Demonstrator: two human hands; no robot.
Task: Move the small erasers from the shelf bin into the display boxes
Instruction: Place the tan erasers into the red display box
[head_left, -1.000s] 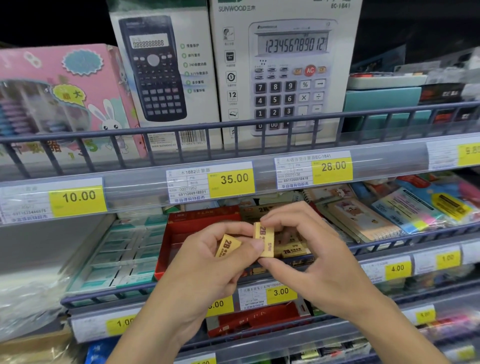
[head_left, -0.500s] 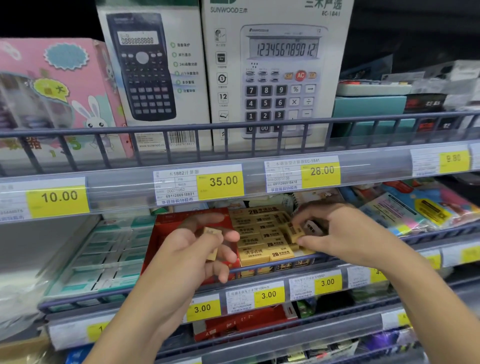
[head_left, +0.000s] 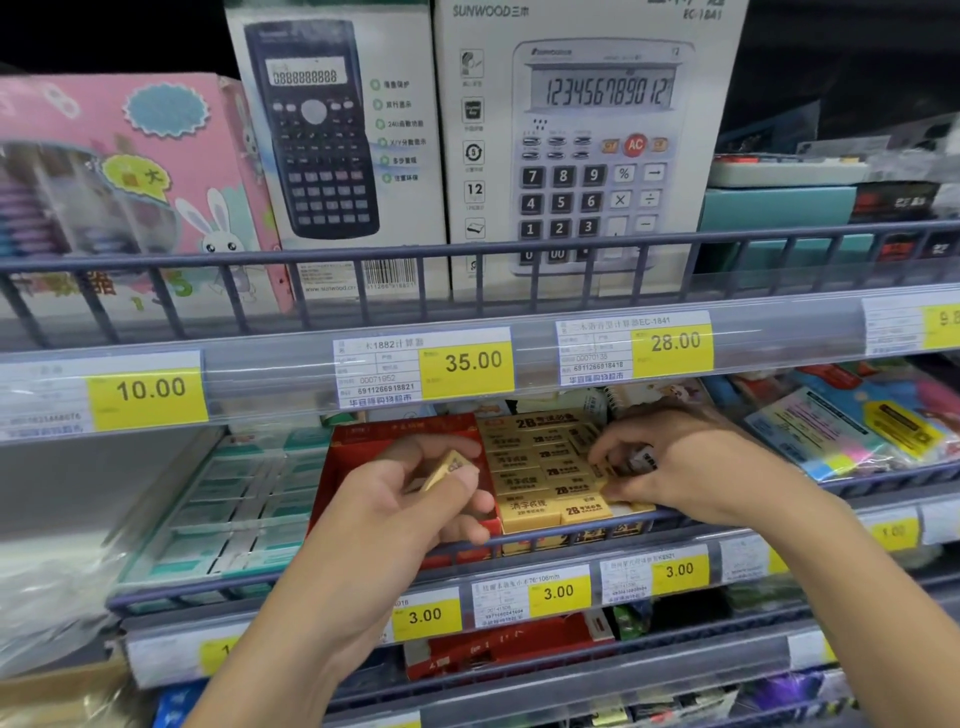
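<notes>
1. Left hand (head_left: 410, 499) pinches one small yellow eraser (head_left: 448, 467) between thumb and fingers, right over the red display box (head_left: 363, 462).
2. Right hand (head_left: 691, 467) has its fingers curled, gripping an eraser at the right edge of the packed rows of erasers (head_left: 545, 467) on the middle shelf.

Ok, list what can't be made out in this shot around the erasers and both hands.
- Head view: the right hand covers the right end of the yellow eraser rows; what its fingertips grip is unclear.
- The left hand pinches one eraser, label blurred.
- The red display box floor lies behind that hand.
- Small price-tag print is unreadable.
</notes>
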